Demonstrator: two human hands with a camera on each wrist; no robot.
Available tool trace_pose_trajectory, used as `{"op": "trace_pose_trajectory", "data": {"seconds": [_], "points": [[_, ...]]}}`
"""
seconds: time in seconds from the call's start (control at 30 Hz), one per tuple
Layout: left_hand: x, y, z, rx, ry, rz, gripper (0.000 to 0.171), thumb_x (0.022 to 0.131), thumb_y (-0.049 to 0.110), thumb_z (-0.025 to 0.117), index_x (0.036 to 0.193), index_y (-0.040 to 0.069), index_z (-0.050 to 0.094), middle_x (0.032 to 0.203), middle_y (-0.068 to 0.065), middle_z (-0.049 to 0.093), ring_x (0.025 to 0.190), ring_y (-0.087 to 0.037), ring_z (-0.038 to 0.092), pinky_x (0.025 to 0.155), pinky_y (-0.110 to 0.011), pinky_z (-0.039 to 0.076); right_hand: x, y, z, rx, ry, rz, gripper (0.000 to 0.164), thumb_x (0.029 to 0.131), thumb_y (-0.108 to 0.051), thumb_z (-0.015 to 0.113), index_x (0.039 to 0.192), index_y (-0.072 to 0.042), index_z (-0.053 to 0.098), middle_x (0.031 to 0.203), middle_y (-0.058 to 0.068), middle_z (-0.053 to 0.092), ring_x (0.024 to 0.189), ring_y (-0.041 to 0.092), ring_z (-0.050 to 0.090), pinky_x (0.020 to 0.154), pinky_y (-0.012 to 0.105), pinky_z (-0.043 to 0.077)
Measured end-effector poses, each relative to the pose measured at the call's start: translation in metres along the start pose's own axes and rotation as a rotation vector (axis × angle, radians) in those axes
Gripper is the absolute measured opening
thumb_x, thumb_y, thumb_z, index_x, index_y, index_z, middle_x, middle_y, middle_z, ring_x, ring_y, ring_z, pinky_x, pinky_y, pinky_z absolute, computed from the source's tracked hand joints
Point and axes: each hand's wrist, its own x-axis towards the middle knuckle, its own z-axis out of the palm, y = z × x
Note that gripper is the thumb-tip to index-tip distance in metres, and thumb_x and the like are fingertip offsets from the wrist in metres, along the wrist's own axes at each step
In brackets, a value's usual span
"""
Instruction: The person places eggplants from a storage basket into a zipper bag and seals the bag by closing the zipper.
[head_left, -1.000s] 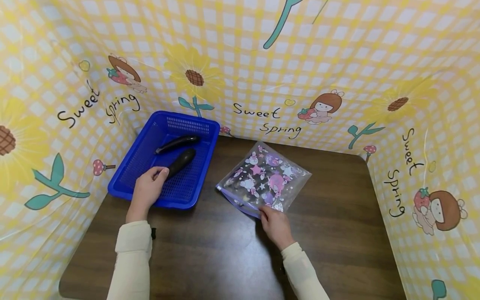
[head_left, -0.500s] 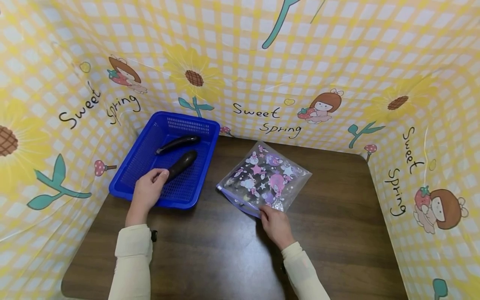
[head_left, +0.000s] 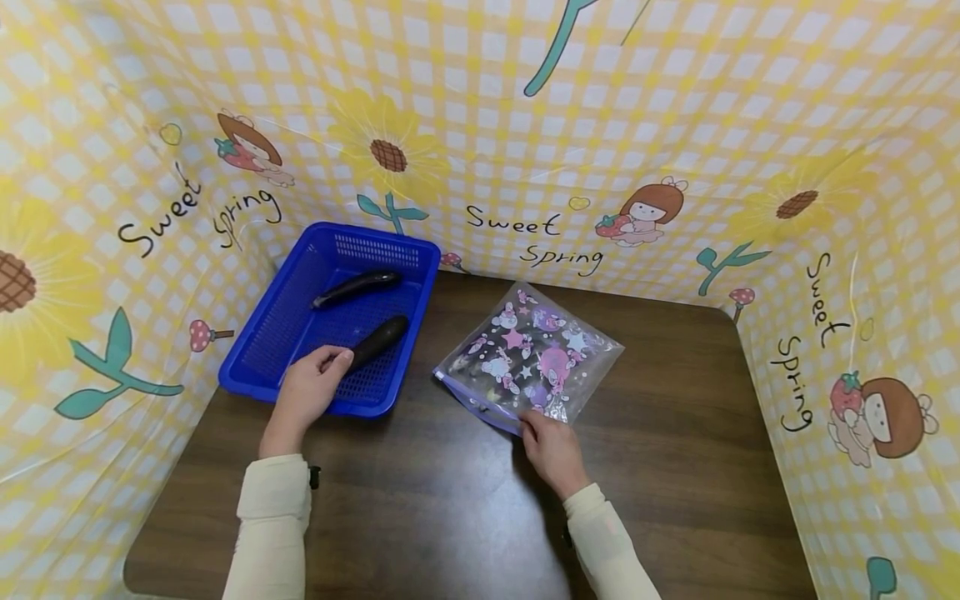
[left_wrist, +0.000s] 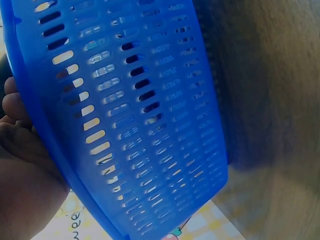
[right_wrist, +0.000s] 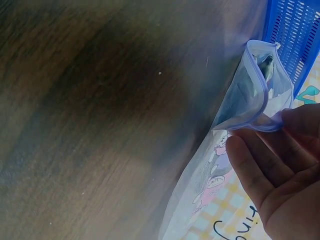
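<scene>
Diagonally, the held eggplant [head_left: 381, 342] points away from the left hand [head_left: 313, 382], its long axis running up toward the far right, over the basket's near right part. That hand grips its near end with curled thumb and fingers; whether the eggplant touches the basket floor, I cannot tell. The right hand [head_left: 557, 454] pinches the bag [head_left: 528, 350] at its purple mouth edge [head_left: 472, 406], near the right-hand end, and the right wrist view shows the mouth gaping. That mouth faces the person and slants from its left corner, the one nearer the basket, down to the right hand.

So the bag lies to the right of the eggplant, with the basket's right rim [head_left: 415, 335] and a strip of bare table [head_left: 420, 375] between. The second eggplant [head_left: 356, 288] lies beyond the held one in the basket. Table surface opens in front of the bag and to its right; patterned cloth [head_left: 450, 125] closes off the far side.
</scene>
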Motion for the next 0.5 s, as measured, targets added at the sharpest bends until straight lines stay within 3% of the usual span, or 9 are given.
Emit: {"op": "trace_pose_trajectory", "data": {"seconds": [0.17,0.3,0.5], "points": [[-0.002,0.005,-0.002,-0.014,-0.011,0.001,0.064,0.102,0.06,0.043,0.134,0.008,0.061,0.093,-0.011,0.056,0.086,-0.029,0.051,0.073,-0.042,0.041,0.001,0.0,-0.001,0.0,-0.004,0.0,0.013,0.089,-0.005,0.073,0.101,-0.006,0.074,0.089,0.009,0.074,0.075,0.028,0.071,0.069,0.044,0.056],[-0.005,0.011,-0.007,-0.053,-0.037,-0.001,0.064,0.102,0.06,0.043,0.136,0.009,0.06,0.087,-0.013,0.058,0.078,-0.029,0.053,0.068,-0.042,0.042,0.001,0.0,-0.002,0.004,-0.005,0.002,0.013,0.089,-0.005,0.073,0.102,-0.006,0.074,0.09,0.009,0.074,0.075,0.028,0.071,0.069,0.044,0.056],[-0.009,0.022,-0.004,-0.125,-0.11,0.024,0.058,0.102,0.058,0.048,0.131,0.009,0.063,0.078,-0.01,0.057,0.069,-0.026,0.054,0.061,-0.039,0.044,0.001,-0.001,-0.002,0.0,-0.009,0.01,0.014,0.09,-0.006,0.073,0.103,-0.007,0.075,0.091,0.009,0.075,0.075,0.028,0.071,0.069,0.044,0.056]]}}
